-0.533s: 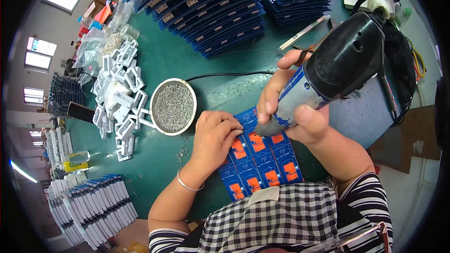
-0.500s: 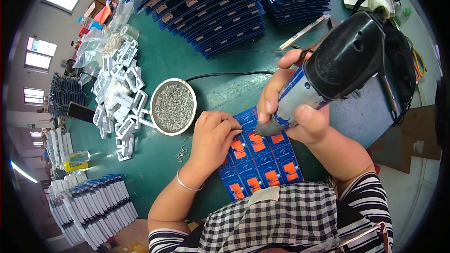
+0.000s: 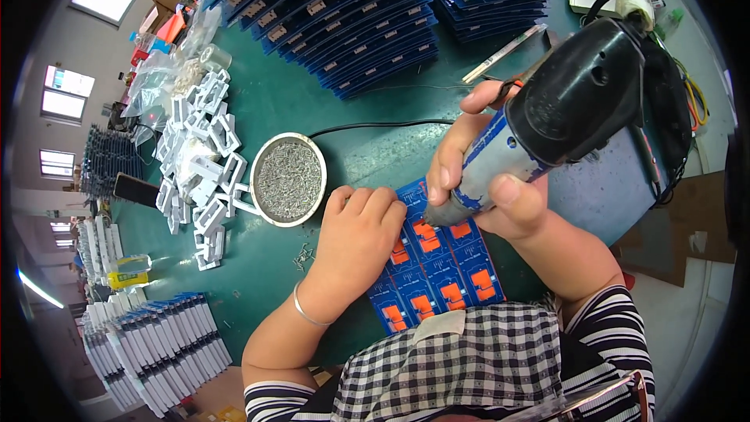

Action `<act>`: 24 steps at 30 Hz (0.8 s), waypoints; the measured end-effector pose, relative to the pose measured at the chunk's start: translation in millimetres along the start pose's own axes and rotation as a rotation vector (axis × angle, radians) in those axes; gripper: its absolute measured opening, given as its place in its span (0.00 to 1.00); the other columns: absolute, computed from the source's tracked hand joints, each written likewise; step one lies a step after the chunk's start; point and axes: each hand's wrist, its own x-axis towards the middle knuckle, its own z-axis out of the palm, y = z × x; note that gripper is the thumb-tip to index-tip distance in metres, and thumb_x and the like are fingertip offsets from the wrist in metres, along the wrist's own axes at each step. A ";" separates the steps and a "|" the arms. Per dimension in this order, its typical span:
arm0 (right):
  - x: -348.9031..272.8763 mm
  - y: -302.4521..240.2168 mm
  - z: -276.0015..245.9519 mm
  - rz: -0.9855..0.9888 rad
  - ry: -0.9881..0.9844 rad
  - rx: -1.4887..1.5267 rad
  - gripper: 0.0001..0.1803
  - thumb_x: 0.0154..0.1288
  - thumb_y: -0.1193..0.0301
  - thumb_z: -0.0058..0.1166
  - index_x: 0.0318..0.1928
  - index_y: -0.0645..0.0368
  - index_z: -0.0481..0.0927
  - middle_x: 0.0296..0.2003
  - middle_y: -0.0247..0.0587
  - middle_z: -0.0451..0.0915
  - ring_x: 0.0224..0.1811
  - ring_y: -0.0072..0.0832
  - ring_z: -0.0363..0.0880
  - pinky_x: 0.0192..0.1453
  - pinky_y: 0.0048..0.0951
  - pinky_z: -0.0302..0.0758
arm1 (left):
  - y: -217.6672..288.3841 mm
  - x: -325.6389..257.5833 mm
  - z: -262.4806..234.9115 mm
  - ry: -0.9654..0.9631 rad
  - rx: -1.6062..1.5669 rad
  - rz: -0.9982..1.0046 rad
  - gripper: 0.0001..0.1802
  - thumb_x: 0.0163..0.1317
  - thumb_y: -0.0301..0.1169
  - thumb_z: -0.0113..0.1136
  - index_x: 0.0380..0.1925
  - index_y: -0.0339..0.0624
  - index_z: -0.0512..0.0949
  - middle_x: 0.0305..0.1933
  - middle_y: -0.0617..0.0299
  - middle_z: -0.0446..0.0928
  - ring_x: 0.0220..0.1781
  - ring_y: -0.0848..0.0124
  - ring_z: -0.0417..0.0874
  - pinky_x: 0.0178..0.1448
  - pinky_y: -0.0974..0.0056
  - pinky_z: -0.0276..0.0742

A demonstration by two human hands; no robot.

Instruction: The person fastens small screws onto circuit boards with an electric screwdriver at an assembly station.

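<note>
My right hand [image 3: 519,199] is wrapped round an electric screwdriver [image 3: 578,94] with a black rear body and a worn grey-and-blue front. Its nose points down at a blue circuit board panel [image 3: 437,277] in front of me, which carries several orange rectangular parts. The exact tip is hard to see against the board. Over the panel's upper left edge lies my left hand [image 3: 355,234], back upward and fingers curled. Its thumb and fingertips are hidden, so I cannot tell what they hold.
A round bowl of small screws [image 3: 288,180] stands left of my left hand, with loose screws [image 3: 303,255] below it. White plastic frames [image 3: 207,164] are heaped farther left. Stacks of blue boards [image 3: 359,23] fill the back. A black cable [image 3: 383,123] crosses the green table.
My left hand has rolled over, so its back now faces up and its fingertips are out of sight. The screwdriver and the panel have hardly moved.
</note>
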 end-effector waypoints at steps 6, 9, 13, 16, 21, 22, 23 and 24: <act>8.9 -2.2 5.5 -0.088 -0.193 -0.144 0.35 0.54 0.64 0.61 0.56 0.61 0.57 0.29 0.45 0.76 0.29 0.33 0.80 0.35 0.31 0.79 | -2.5 -2.4 -0.4 -0.018 -0.143 -0.059 0.10 0.46 0.30 0.62 0.31 0.45 0.75 0.36 0.64 0.72 0.39 0.65 0.73 0.46 0.61 0.67; 10.9 -1.6 6.4 -0.104 -0.319 -0.286 0.36 0.52 0.66 0.63 0.57 0.62 0.57 0.30 0.44 0.76 0.30 0.32 0.80 0.36 0.30 0.79 | -3.9 -8.2 11.6 0.096 -0.289 -0.090 0.10 0.46 0.27 0.63 0.31 0.43 0.75 0.37 0.62 0.73 0.40 0.62 0.73 0.46 0.60 0.69; 7.6 4.6 10.6 -0.100 -0.315 -0.344 0.35 0.50 0.71 0.63 0.56 0.63 0.59 0.30 0.45 0.77 0.32 0.30 0.80 0.37 0.27 0.78 | -2.6 -17.7 26.5 0.118 -0.465 -0.200 0.12 0.44 0.21 0.62 0.30 0.39 0.73 0.38 0.57 0.73 0.42 0.57 0.73 0.45 0.58 0.72; 5.8 10.7 15.6 -0.095 -0.313 -0.379 0.35 0.48 0.74 0.63 0.56 0.64 0.61 0.31 0.46 0.78 0.33 0.28 0.80 0.38 0.25 0.78 | -7.4 -21.0 36.4 0.206 -0.478 -0.163 0.12 0.42 0.22 0.62 0.29 0.39 0.73 0.38 0.57 0.73 0.42 0.56 0.73 0.46 0.57 0.71; 6.3 11.9 22.0 -0.023 -0.276 -0.302 0.35 0.47 0.75 0.64 0.56 0.64 0.62 0.31 0.46 0.78 0.34 0.27 0.80 0.40 0.25 0.77 | -6.1 -21.0 39.1 0.218 -0.588 -0.216 0.12 0.43 0.22 0.61 0.30 0.39 0.73 0.38 0.57 0.73 0.42 0.56 0.73 0.45 0.57 0.71; 6.3 13.1 21.0 -0.034 -0.276 -0.280 0.35 0.46 0.75 0.64 0.56 0.64 0.62 0.32 0.46 0.78 0.35 0.27 0.80 0.41 0.26 0.77 | -5.4 -19.5 37.8 0.209 -0.598 -0.218 0.12 0.43 0.22 0.61 0.31 0.39 0.73 0.37 0.57 0.73 0.42 0.56 0.73 0.45 0.57 0.71; 5.6 15.5 20.1 -0.035 -0.273 -0.283 0.35 0.46 0.75 0.64 0.56 0.64 0.62 0.32 0.46 0.78 0.35 0.27 0.80 0.41 0.26 0.77 | -4.4 -17.1 33.5 0.209 -0.600 -0.215 0.12 0.43 0.22 0.61 0.31 0.39 0.73 0.37 0.57 0.73 0.42 0.56 0.73 0.45 0.57 0.71; 5.0 20.1 19.5 -0.032 -0.236 -0.278 0.39 0.42 0.70 0.67 0.55 0.67 0.64 0.38 0.46 0.77 0.39 0.30 0.80 0.45 0.27 0.75 | -3.8 -15.2 26.3 0.228 -0.521 -0.173 0.12 0.44 0.22 0.61 0.31 0.39 0.74 0.37 0.57 0.73 0.41 0.56 0.73 0.46 0.57 0.71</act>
